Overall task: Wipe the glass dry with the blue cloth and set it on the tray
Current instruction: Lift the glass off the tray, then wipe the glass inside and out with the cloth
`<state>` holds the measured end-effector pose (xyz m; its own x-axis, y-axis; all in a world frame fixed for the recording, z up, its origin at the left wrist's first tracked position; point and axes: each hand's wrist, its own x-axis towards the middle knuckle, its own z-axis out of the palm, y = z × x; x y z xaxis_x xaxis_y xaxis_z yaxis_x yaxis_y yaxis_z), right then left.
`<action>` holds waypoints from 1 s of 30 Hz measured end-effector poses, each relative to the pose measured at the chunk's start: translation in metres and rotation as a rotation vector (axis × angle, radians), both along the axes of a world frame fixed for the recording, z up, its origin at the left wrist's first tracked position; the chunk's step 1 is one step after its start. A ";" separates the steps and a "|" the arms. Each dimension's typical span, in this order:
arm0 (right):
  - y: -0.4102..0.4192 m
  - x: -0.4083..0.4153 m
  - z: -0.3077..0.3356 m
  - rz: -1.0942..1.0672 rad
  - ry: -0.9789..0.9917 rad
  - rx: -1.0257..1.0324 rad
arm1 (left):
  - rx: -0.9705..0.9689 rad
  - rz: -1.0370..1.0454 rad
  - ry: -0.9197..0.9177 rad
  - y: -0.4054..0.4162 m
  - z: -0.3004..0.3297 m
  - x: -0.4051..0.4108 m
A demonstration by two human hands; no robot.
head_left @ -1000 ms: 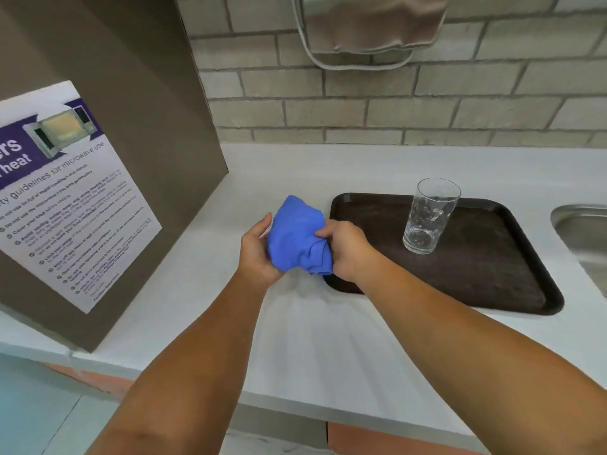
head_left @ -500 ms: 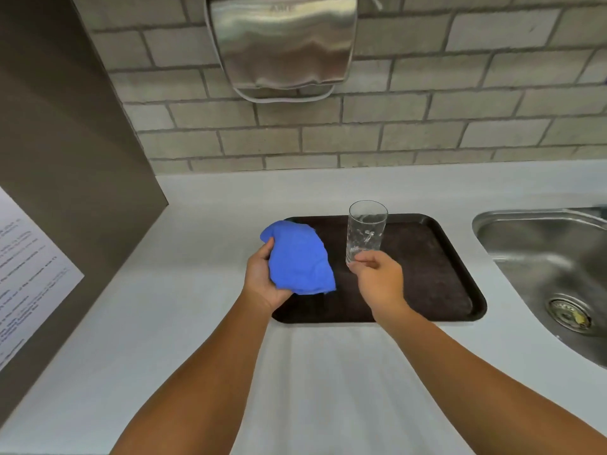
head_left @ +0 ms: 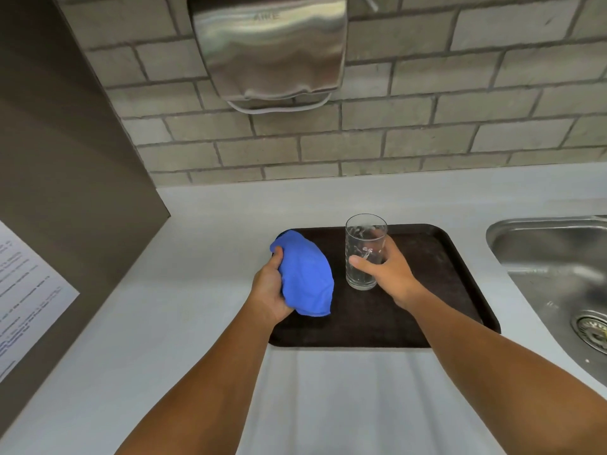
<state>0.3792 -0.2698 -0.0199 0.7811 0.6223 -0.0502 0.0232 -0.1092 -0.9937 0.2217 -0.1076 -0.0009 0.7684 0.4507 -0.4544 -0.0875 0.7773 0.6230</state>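
Right hand (head_left: 392,274) now wraps the clear drinking glass (head_left: 364,254) on the dark brown tray (head_left: 460,290); left hand (head_left: 271,287) clutches the bunched blue cloth (head_left: 307,277) — wiping comes next.

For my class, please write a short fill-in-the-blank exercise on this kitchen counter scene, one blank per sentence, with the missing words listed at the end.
1. The right hand is wrapped around the ____.
2. The left hand holds a bunched cloth whose colour is ____.
3. The tray under the glass is dark ____.
4. To the right of the tray, set into the counter, is a metal ____.

Missing words: glass; blue; brown; sink
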 end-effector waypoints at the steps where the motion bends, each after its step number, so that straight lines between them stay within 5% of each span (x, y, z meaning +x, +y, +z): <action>1: 0.001 0.001 0.001 0.005 0.010 0.011 | 0.010 0.006 0.015 0.001 -0.002 0.000; 9: 0.006 0.004 -0.002 -0.022 0.121 0.070 | 0.252 0.055 0.050 -0.002 0.000 0.000; 14: 0.007 -0.015 0.023 0.025 0.390 0.222 | 0.323 0.062 0.065 -0.006 0.022 0.004; 20: 0.002 -0.050 0.065 0.167 0.585 0.247 | 0.698 0.184 -0.014 -0.033 0.085 0.004; 24: 0.003 -0.064 0.093 0.129 0.564 0.292 | 0.897 0.200 -0.016 -0.057 0.113 0.000; 30: 0.005 -0.083 0.111 0.034 0.475 0.277 | 0.905 0.168 -0.030 -0.075 0.126 -0.004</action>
